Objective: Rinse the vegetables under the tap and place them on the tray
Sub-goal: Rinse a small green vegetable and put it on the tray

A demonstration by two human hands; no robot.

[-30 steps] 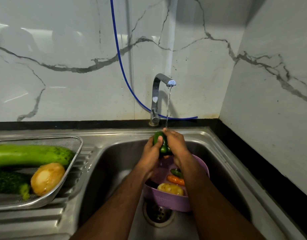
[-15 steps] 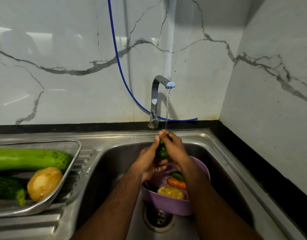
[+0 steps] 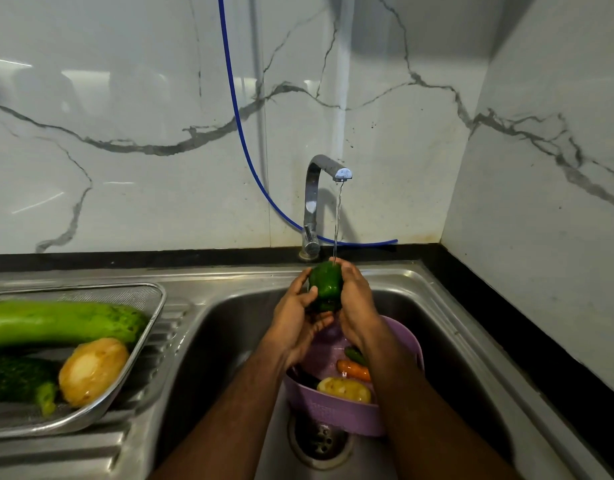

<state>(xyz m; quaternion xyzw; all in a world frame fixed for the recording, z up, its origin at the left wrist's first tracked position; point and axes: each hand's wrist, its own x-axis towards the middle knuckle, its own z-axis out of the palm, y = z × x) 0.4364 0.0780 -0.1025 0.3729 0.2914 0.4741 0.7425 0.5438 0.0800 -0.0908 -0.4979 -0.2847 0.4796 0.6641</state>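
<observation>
Step in hand: rinsing a glossy green bell pepper (image 3: 325,285) under the thin stream from the curved chrome tap (image 3: 316,202).
Left hand (image 3: 295,320): fingers curled around the pepper's left side.
Right hand (image 3: 356,306): fingers wrapped over its right side.
Where: above the lilac plastic basket (image 3: 333,410) in the steel sink (image 3: 454,341).
Next: probably carry it left to the steel mesh tray (image 3: 139,358), beside the long pale-green gourd (image 3: 63,322).
Writing: none readable.

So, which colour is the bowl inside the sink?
The bowl is light purple; the head view shows it.
</observation>
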